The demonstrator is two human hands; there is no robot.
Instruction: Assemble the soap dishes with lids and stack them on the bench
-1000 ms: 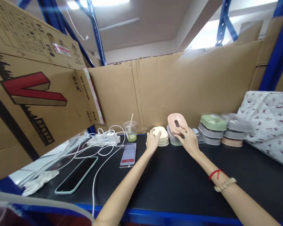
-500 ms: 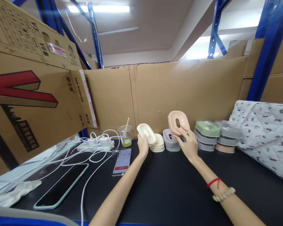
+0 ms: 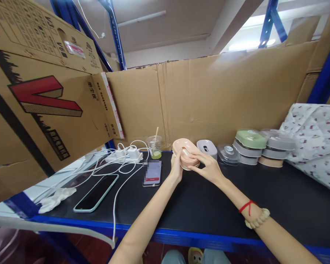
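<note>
In the head view, a peach soap dish with a slot in its middle is held between my two hands, a little above the table. My left hand grips its near left side, the thumb up by the slot. My right hand is closed round its right side, with fingers across the top and the thumb underneath. A pale surface shows through the slot and a pale rim below, beneath the peach part. Just to the right stands a lavender slotted dish, beside clear lids.
Stacked boxes topped with a green dish and a grey one stand at right, by a patterned cloth. To the left are a plastic cup, a lit phone, a dark phone and tangled white cables.
My right hand has brought the peach dish left to my left hand, over where the cream dish was held. The lavender dish no longer has a hand over it. The view has tilted down.
</note>
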